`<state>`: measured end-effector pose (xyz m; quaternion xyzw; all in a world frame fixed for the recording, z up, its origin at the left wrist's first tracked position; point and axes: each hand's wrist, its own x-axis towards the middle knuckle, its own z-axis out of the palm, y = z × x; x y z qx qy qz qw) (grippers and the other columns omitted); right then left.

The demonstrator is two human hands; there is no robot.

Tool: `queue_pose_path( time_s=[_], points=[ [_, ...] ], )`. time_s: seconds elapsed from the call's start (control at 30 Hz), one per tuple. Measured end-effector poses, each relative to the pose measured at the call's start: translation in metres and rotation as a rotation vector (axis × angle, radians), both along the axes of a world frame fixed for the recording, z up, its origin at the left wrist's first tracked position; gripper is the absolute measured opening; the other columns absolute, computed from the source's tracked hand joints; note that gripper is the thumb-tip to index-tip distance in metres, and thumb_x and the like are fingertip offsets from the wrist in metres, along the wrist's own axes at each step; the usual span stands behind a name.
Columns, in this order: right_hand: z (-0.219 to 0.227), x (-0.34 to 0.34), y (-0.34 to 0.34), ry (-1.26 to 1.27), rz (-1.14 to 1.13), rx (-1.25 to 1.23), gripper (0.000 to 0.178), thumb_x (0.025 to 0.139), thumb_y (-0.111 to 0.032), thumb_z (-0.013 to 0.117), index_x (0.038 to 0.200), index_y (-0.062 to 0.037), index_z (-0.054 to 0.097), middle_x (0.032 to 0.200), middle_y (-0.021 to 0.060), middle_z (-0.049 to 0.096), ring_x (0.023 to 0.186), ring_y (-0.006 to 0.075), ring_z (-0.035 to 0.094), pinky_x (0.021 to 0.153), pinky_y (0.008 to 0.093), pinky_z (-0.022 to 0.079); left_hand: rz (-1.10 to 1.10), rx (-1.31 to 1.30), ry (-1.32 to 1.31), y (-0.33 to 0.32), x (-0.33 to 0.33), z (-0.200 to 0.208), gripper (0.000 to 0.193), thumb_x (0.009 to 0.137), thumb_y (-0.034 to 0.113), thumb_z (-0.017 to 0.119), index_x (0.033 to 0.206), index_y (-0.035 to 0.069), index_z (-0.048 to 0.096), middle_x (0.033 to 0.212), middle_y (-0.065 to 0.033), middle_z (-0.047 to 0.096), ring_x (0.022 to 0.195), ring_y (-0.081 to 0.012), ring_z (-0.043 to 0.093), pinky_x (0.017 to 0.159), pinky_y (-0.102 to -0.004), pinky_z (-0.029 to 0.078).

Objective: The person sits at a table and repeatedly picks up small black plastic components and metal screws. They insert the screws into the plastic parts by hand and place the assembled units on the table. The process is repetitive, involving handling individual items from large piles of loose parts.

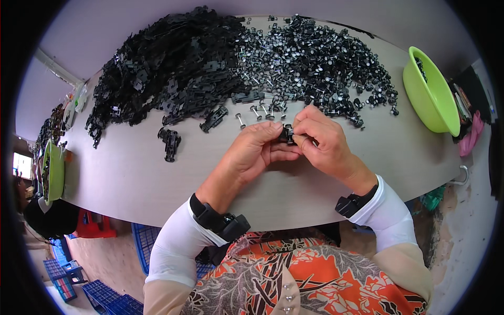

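Between my two hands, over the middle of the table, is a small black toy car chassis (pixel 287 134) with wheels. My left hand (pixel 256 146) grips it from the left, thumb on top and fingers underneath. Closed in a pinch, my right hand (pixel 326 140) holds its right side; the fingers hide that end. Just beyond my hands lie several loose wheel axles (pixel 266 111), metal rods with black wheels. Left of them rest a chassis with wheels (pixel 214 119) and, nearer, a couple more wheeled chassis (pixel 170 143) touching each other.
A big heap of black chassis (pixel 173 63) covers the table's far left, meeting a wide pile of wheel axles (pixel 315 63) at the far right. A green basin (pixel 438 100) stands tilted at the right edge, another green basin (pixel 54 170) at the left. Blue crates (pixel 107 296) sit on the floor.
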<state>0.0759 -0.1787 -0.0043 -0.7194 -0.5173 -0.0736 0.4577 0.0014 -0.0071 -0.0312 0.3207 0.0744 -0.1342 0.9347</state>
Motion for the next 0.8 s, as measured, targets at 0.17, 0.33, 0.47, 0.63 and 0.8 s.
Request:
queue_pose_path(
  time_s=[0.17,0.33,0.47,0.63,0.8],
  points=[
    [0.004,-0.008,-0.001,-0.034,-0.071,-0.079,0.013,0.068,0.009,0.057,0.074,-0.0021,0.053,0.079,0.0092,0.049,0.059,0.0257,0.054,0.050,0.0361,0.043,0.024,0.090,-0.029,-0.005,-0.001,0.003,0.017,0.096,0.014,0.048,0.090,-0.001,0.054,0.091,-0.0132,0.063,0.085,-0.0287,0.067,0.077,-0.0393,0.058],
    [0.001,-0.008,0.000,-0.082,-0.028,-0.070,0.013,0.068,0.009,0.055,0.074,-0.0020,0.053,0.077,0.0103,0.046,0.057,0.0271,0.052,0.049,0.0377,0.042,0.011,0.245,-0.094,-0.006,-0.003,0.004,0.014,0.095,0.011,0.048,0.084,0.003,0.052,0.086,-0.0086,0.060,0.085,-0.0238,0.066,0.080,-0.0395,0.057],
    [0.006,-0.014,0.001,0.009,-0.056,-0.081,0.020,0.068,0.009,0.055,0.083,-0.0030,0.053,0.080,0.0104,0.049,0.061,0.0293,0.055,0.052,0.0385,0.044,0.011,0.314,-0.139,-0.005,-0.005,0.008,0.014,0.093,0.014,0.054,0.086,0.002,0.053,0.084,-0.0072,0.060,0.077,-0.0185,0.064,0.074,-0.0342,0.056],
    [0.005,-0.019,0.005,0.000,0.041,-0.005,0.035,0.069,0.008,0.058,0.101,-0.0048,0.055,0.086,0.0120,0.053,0.070,0.0321,0.059,0.057,0.0381,0.048,0.054,0.595,-0.108,-0.010,-0.007,0.012,0.021,0.083,0.014,0.069,0.084,0.001,0.051,0.074,-0.0074,0.060,0.062,-0.0163,0.063,0.055,-0.0261,0.052],
    [0.009,-0.007,-0.004,0.165,0.169,-0.076,0.031,0.072,0.005,0.057,0.102,-0.0043,0.057,0.087,0.0124,0.059,0.064,0.0281,0.059,0.055,0.0333,0.049,0.120,0.671,-0.071,-0.001,-0.012,0.022,0.027,0.074,0.005,0.071,0.075,0.006,0.044,0.065,-0.0062,0.058,0.048,-0.0126,0.056,0.042,-0.0235,0.043]
  ],
)
